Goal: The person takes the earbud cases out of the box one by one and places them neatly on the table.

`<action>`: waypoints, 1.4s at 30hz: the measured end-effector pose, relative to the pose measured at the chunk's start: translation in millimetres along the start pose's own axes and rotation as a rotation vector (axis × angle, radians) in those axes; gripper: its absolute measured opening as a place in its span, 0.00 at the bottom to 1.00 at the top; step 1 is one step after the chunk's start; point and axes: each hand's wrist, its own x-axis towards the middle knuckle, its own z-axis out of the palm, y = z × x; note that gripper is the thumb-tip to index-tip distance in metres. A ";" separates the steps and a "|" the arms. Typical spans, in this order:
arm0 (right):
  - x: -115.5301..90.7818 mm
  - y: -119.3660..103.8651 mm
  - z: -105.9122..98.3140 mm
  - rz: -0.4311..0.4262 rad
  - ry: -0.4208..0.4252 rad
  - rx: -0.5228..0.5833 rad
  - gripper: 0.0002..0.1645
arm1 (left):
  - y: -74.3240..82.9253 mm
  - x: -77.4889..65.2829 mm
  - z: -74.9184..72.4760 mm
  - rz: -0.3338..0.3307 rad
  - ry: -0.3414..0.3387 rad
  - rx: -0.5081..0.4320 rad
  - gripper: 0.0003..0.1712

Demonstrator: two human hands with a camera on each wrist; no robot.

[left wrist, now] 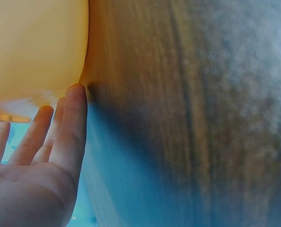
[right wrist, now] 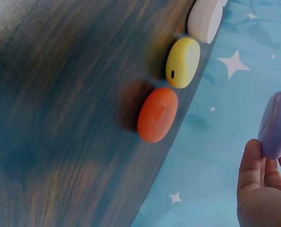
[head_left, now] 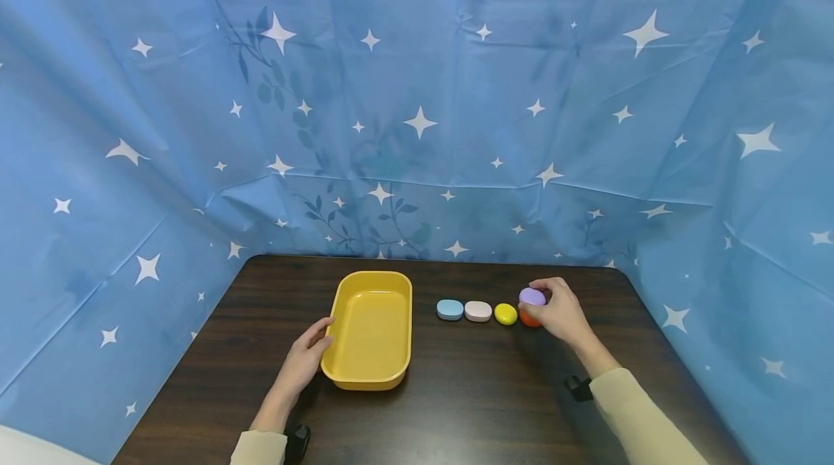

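My right hand (head_left: 554,309) pinches a small purple oval case (right wrist: 275,125) between thumb and fingers, held above the table. Partly behind that hand in the head view lies a red-orange rounded case (right wrist: 158,115). To its left, in a row, come a yellow round case (head_left: 505,314), a pale pink oval case (head_left: 478,311) and a light blue oval case (head_left: 449,309). My left hand (head_left: 305,358) touches the left side of a yellow rectangular tray (head_left: 368,382). In the left wrist view its fingers (left wrist: 72,127) look fairly straight against the tray's outer wall.
Everything rests on a dark wood-grain table (head_left: 469,407). A blue curtain with white stars (head_left: 417,88) hangs behind the table and along both sides. Dark bands (head_left: 578,387) sit at both wrists, by the cream sleeves (head_left: 641,418).
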 end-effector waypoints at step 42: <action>0.4 53.9 -10.2 0.123 0.003 -0.070 0.31 | 0.5 1.2 -0.3 0.004 -0.012 -0.002 0.26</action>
